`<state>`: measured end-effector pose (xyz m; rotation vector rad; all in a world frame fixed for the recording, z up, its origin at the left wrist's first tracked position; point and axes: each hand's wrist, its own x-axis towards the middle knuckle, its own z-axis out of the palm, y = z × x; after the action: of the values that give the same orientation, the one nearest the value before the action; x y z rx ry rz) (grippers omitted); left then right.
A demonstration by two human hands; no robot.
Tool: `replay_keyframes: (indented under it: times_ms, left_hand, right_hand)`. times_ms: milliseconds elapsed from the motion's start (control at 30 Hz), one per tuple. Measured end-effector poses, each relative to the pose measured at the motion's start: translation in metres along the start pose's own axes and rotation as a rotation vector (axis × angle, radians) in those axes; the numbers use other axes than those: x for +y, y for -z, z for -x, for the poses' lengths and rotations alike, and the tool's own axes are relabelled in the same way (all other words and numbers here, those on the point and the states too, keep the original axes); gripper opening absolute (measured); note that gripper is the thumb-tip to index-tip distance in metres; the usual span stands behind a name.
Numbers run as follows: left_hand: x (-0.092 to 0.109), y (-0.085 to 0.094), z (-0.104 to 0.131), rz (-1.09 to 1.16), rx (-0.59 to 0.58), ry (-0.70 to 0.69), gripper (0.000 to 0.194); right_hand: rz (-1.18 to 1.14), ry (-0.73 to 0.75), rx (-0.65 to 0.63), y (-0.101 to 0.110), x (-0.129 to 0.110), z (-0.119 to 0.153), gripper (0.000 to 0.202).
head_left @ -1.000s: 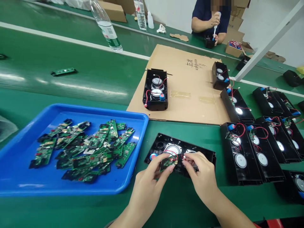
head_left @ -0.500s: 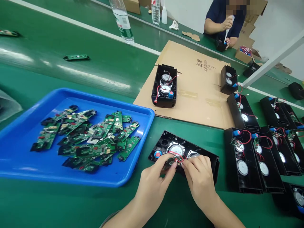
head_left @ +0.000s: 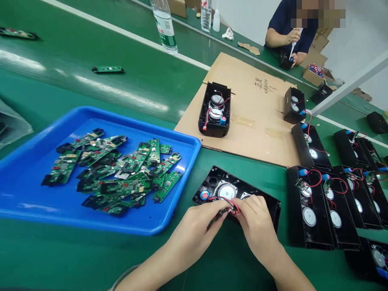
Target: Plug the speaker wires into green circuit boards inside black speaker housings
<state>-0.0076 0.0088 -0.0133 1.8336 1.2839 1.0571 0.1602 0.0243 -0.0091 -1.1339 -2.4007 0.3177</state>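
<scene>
A left grip (head_left: pixel 198 222) pinches a small circuit board (head_left: pixel 218 215) just above an open black speaker housing (head_left: pixel 242 184). The fingertips of the right grip (head_left: pixel 254 214) are close beside it, at red and black wires (head_left: pixel 235 207); whether they grasp these cannot be told. Pulling the grips apart could strain the wires; a slackened pinch could drop the board onto the speakers below. Beyond the grips, the housing contains round speakers (head_left: pixel 226 191) and a blue cylinder (head_left: pixel 205 195). Left of the left grip, a blue tray (head_left: pixel 151 232) holds heaped green boards (head_left: pixel 130 173). Right of the right grip, more black housings (head_left: pixel 295 210) contain speakers and wires.
</scene>
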Motion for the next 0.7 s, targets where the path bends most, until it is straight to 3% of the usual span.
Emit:
replay_keyframes:
  times_ms: [200, 333, 433, 533, 600, 700]
  left_hand:
    - [0.005, 0.0, 0.001, 0.137, 0.047, 0.125, 0.015]
    - [0.006, 0.004, 0.011, 0.012, 0.161, 0.192, 0.011]
    - [0.005, 0.004, 0.016, -0.096, 0.203, 0.214, 0.01]
    - [0.005, 0.001, 0.016, -0.148, 0.172, 0.207, 0.01]
    - [0.007, 0.0, 0.015, -0.174, 0.168, 0.194, 0.01]
    - [0.007, -0.002, 0.017, -0.202, 0.182, 0.183, 0.01]
  right_hand:
    - [0.011, -0.034, 0.031, -0.001, -0.001, -0.003, 0.024]
    - [-0.013, -0.251, -0.002, -0.001, 0.003, -0.004, 0.019]
    - [0.245, -0.454, -0.244, -0.004, 0.0, -0.01, 0.008]
    - [0.446, -0.523, -0.571, -0.007, -0.009, -0.024, 0.022]
    - [0.473, -0.54, -0.653, -0.007, -0.014, -0.034, 0.028]
    - [0.452, -0.601, -0.63, -0.008, -0.017, -0.043, 0.028]
